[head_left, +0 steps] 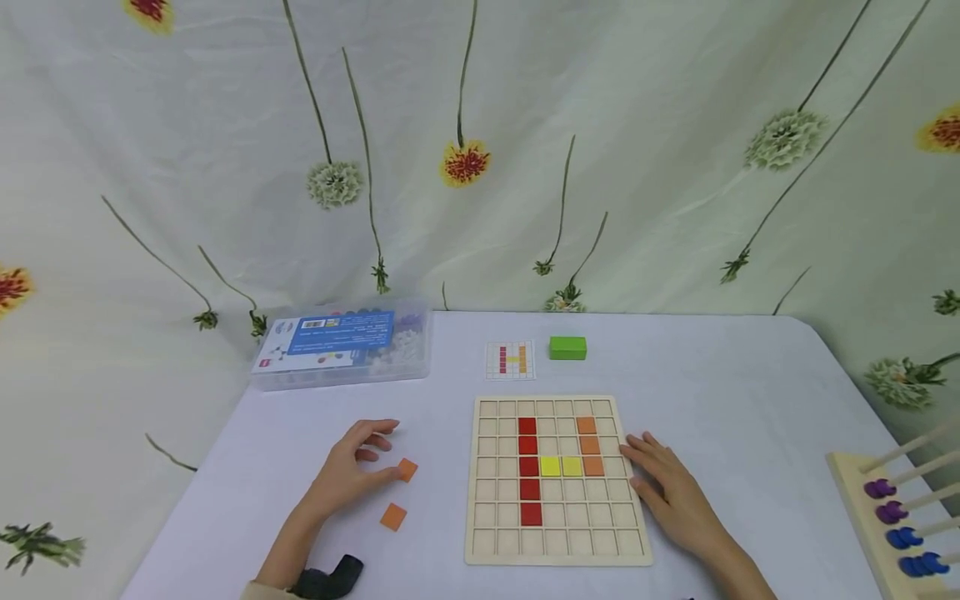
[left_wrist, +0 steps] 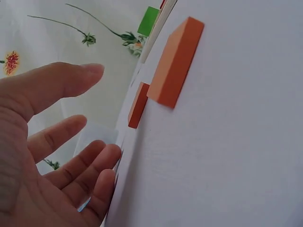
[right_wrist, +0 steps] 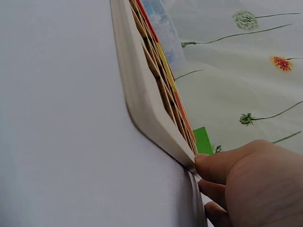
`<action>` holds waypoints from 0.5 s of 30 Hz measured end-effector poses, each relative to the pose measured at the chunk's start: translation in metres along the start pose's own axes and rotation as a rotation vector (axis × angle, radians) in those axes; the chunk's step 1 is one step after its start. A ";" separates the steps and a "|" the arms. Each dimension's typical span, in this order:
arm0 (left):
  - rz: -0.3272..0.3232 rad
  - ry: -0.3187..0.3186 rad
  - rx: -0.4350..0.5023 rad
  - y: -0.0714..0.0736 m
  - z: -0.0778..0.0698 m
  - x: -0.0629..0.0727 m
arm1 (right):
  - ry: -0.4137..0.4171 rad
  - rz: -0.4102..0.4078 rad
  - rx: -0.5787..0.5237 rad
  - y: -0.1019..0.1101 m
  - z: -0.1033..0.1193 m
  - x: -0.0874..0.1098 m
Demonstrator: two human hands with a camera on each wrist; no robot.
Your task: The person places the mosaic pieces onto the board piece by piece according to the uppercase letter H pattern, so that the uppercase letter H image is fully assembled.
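My left hand (head_left: pixel 348 467) hovers at the left of the table, thumb and fingers spread apart with nothing between them. By its thumb lies an orange square tile (head_left: pixel 407 470), and a second orange tile (head_left: pixel 393 517) is nearer to me. The left wrist view shows both beside the thumb. My right hand (head_left: pixel 671 496) rests against the right edge of a wooden grid board (head_left: pixel 558 547), fingers loosely extended. On the board, several red tiles (head_left: pixel 528 467) form a column, two yellow tiles (head_left: pixel 561 466) form a bridge, and three orange tiles (head_left: pixel 588 446) stand in a column at the right.
Behind the board lie a small pattern card (head_left: pixel 511 361) and a green block (head_left: pixel 567 348). A clear plastic case (head_left: pixel 341 346) with a blue label sits at the back left. At the right edge stands a wooden bead frame (head_left: pixel 873 517). A flowered cloth (head_left: pixel 480 167) hangs behind the table.
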State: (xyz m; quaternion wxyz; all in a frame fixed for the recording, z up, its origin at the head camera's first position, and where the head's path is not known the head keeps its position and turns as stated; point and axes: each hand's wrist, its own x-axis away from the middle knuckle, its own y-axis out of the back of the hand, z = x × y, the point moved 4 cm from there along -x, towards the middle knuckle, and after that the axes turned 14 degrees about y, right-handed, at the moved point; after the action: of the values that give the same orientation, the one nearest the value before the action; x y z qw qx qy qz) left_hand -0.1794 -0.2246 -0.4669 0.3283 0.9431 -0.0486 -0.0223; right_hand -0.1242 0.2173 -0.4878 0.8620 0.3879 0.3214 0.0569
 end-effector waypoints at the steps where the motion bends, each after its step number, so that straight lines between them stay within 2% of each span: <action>1: 0.012 -0.008 0.002 -0.001 0.002 0.000 | 0.000 0.002 0.001 0.000 0.000 0.000; 4: 0.042 -0.028 -0.001 -0.004 0.006 -0.001 | 0.004 0.001 0.006 0.000 0.000 -0.001; 11: 0.116 0.008 -0.033 -0.010 0.009 -0.002 | -0.004 0.004 0.014 0.000 -0.001 0.000; 15: 0.131 0.013 -0.049 -0.012 0.008 0.000 | -0.003 0.001 0.007 0.000 -0.001 0.000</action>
State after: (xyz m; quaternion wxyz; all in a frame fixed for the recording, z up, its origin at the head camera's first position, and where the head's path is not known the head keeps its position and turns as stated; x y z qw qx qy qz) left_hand -0.1788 -0.2207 -0.4809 0.3525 0.9296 -0.1074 0.0043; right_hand -0.1249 0.2180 -0.4887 0.8610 0.3911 0.3202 0.0555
